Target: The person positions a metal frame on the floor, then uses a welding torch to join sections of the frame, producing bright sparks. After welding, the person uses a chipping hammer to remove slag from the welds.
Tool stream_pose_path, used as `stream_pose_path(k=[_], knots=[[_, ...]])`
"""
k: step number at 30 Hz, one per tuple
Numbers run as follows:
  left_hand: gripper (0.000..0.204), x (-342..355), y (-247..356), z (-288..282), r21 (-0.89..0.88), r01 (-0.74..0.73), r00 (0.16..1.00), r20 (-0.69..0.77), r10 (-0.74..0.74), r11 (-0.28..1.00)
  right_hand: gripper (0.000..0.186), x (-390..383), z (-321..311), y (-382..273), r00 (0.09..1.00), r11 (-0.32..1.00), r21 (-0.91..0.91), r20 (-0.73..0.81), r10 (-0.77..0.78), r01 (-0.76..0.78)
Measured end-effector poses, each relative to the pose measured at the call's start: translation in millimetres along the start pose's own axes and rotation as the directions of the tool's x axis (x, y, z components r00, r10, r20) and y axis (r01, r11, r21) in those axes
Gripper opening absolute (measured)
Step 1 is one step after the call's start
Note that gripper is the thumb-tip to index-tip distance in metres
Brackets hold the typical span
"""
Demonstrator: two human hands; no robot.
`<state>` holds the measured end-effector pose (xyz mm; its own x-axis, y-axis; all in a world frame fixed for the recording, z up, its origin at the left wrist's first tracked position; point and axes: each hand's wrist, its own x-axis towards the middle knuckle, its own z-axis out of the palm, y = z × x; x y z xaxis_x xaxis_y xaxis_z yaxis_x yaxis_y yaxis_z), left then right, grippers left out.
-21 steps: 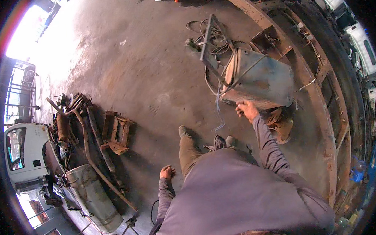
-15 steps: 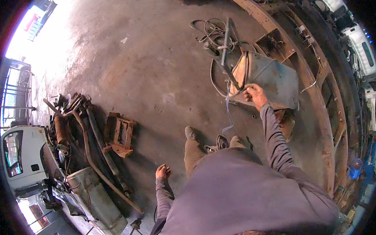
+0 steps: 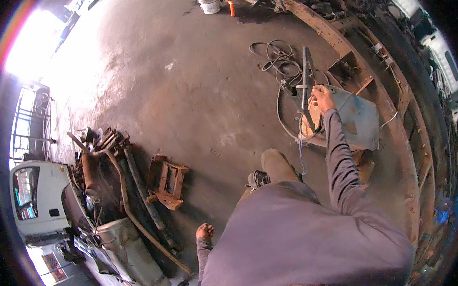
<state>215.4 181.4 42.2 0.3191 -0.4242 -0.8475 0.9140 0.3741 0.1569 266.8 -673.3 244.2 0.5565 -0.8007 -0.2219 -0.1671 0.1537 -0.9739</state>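
My right hand (image 3: 322,98) is stretched forward, fingers pinched together beside a dark upright metal bar (image 3: 305,82). What it pinches is too small to make out. Just beyond and below it lies a grey-white metal box (image 3: 358,116) with a tan end, the bar rising at that end. A dark cable (image 3: 280,113) loops around the box's near left corner, and thin bluish wires (image 3: 301,153) hang down toward my feet. My left hand (image 3: 205,231) hangs low by my left side, fingers curled in, with nothing visible in it.
Long rusty chassis rails (image 3: 388,94) curve along the right. Coiled cable (image 3: 281,60) lies on the floor ahead, with a white bucket (image 3: 210,3) and orange object (image 3: 231,8) farther off. At left are a rusty bracket (image 3: 168,181), pipes (image 3: 121,172) and a white truck cab (image 3: 42,200).
My right hand has moved up from the bar's lower end to beside its middle. My view has shifted, bringing more of the bucket in. My left fingers look more curled.
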Motion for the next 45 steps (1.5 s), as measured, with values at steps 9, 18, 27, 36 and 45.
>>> stream_pose_path(k=[9,18,27,36,45], knots=[[0.033,71,109,118,0.401,-0.077,0.939,-0.279,0.201,0.913,0.054,99,-8,36,0.953,0.820,-0.569,-0.209,-0.219,0.064],[0.035,207,279,272,0.491,-0.120,0.945,-0.210,0.251,0.863,0.059,182,32,106,0.917,0.632,-0.754,-0.360,-0.174,-0.176],[0.035,357,426,388,0.828,-0.556,0.831,0.552,-0.063,-0.071,0.054,161,51,122,0.848,0.556,-0.686,-0.525,0.067,-0.468],[0.029,420,526,488,0.893,0.073,0.997,-0.070,-0.023,0.445,0.057,107,59,118,0.718,0.432,-0.655,-0.696,-0.026,-0.619],[0.024,451,677,546,0.929,0.036,0.996,-0.064,0.065,0.369,0.070,76,139,36,0.726,0.219,-0.739,-0.481,0.491,-0.637]])
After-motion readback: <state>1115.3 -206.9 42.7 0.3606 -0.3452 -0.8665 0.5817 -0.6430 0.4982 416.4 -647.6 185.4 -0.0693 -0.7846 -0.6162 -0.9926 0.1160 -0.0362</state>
